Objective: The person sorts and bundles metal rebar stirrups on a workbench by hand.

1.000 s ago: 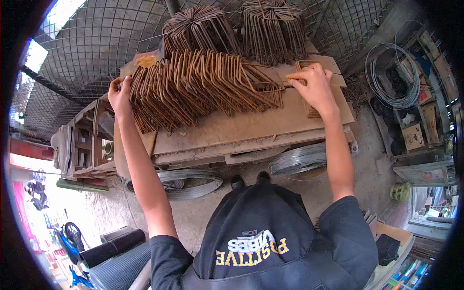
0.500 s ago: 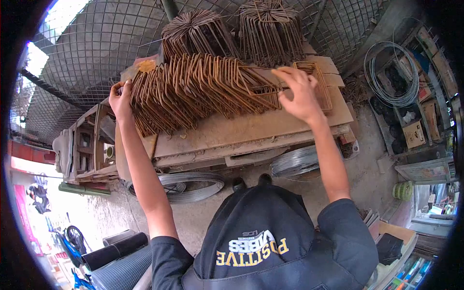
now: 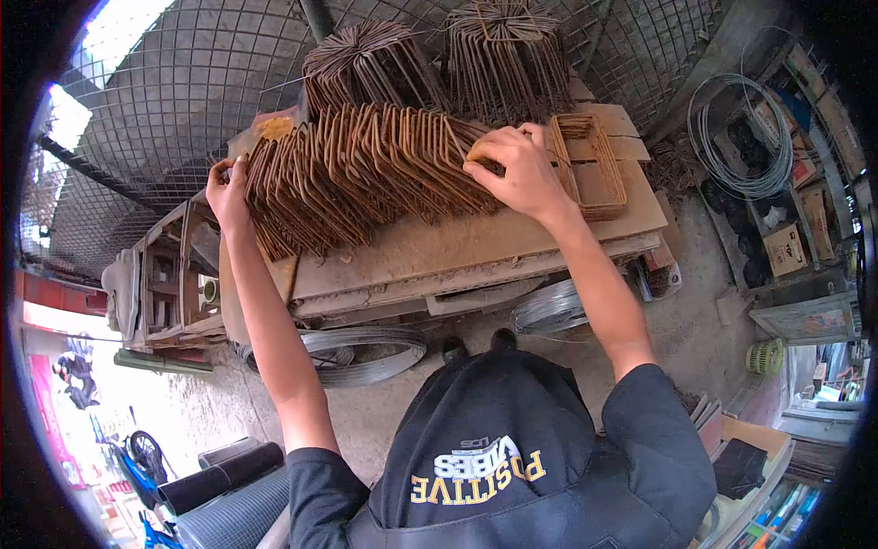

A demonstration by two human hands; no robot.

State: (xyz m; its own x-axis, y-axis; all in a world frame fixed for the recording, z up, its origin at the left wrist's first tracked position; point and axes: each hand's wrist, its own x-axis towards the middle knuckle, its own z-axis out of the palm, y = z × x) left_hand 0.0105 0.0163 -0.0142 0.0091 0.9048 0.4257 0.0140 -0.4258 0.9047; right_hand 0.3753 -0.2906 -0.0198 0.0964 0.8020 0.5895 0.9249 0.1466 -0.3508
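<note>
A long row of rusty bent-wire frames (image 3: pixel 366 169) leans on the wooden table (image 3: pixel 402 261). At the row's left end, my left hand (image 3: pixel 229 188) is closed round the end frames, thumb on top. My right hand (image 3: pixel 517 169) presses on the right end, its fingers curled over the last frames' upper corners. Just right of it, a smaller stack of rusty rectangular frames (image 3: pixel 605 209) lies flat on the board.
Two round bundles of rusty frames (image 3: pixel 361 55) (image 3: pixel 510 55) stand behind the row, against a wire mesh (image 3: pixel 219 64). Wire coils (image 3: pixel 361 357) (image 3: pixel 549 308) lie on the floor below the table. Another coil (image 3: pixel 743 137) hangs at the right. A person (image 3: pixel 75 375) is far left.
My right hand has moved left and closed on the row's right end. The frames there have shifted left and are packed closer. My left hand has stayed in place.
</note>
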